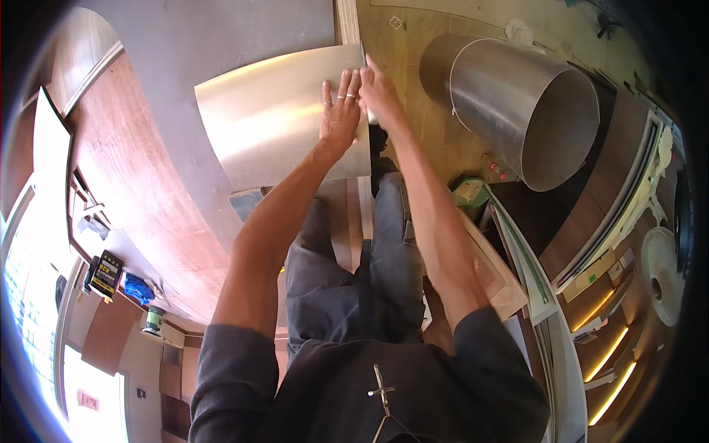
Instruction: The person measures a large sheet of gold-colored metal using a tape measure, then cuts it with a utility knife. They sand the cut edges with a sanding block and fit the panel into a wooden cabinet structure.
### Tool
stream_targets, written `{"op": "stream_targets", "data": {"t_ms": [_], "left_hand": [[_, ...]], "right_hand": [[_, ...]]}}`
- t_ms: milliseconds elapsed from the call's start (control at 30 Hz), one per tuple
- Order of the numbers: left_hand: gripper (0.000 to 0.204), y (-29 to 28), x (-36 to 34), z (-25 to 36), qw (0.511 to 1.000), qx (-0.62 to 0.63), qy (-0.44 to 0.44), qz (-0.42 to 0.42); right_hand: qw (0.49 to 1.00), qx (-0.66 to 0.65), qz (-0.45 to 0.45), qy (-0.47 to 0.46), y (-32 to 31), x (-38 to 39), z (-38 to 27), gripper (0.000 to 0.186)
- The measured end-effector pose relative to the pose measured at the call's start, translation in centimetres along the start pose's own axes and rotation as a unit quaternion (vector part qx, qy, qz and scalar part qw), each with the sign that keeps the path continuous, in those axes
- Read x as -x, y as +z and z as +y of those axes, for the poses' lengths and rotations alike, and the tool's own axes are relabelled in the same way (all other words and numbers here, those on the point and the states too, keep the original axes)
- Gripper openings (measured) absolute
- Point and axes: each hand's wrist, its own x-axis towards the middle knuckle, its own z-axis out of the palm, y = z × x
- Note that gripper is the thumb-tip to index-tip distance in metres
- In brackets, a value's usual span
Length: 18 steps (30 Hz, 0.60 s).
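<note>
A shiny, slightly bowed metal sheet [258, 118] lies on the grey top of the workbench [244, 29], its right side along the bench's edge. My left hand [340, 118] rests flat on the sheet near that edge, fingers stretched out, rings on some of them. Just past the edge, my right hand [379, 94] is closed against the sheet's side, its index finger pointing up along it. A small pale piece of something [372, 117] shows under the right hand; most of it is hidden by the fingers.
On the wooden floor to the right lies a big rolled metal cylinder [491, 88]. Upright panels [521, 251] lean close by my right arm. Far left are a dark box [105, 275], a blue cloth [138, 288] and a green spool [153, 320].
</note>
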Motion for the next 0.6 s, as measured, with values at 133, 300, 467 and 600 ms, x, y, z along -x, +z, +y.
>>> {"op": "stream_targets", "data": {"t_ms": [133,300,467,600], "left_hand": [[0.117,0.1,-0.1,-0.7,1.000,-0.011,-0.012,0.009],[0.122,0.3,0.5,0.4,1.000,0.017,0.005,0.020],[0.127,-0.2,0.0,-0.6,0.999,0.010,-0.024,0.023],[0.118,0.1,0.7,-0.5,0.997,0.058,0.004,0.046]], "right_hand": [[0.993,-0.021,-0.017,-0.115,-0.6,1.4,-0.6,0.046],[0.968,0.050,0.061,-0.237,2.1,-2.5,7.9,0.050],[0.994,-0.111,-0.015,-0.012,-1.2,2.7,-2.2,0.054],[0.991,-0.133,-0.002,-0.025,0.8,3.3,0.0,0.054]]}}
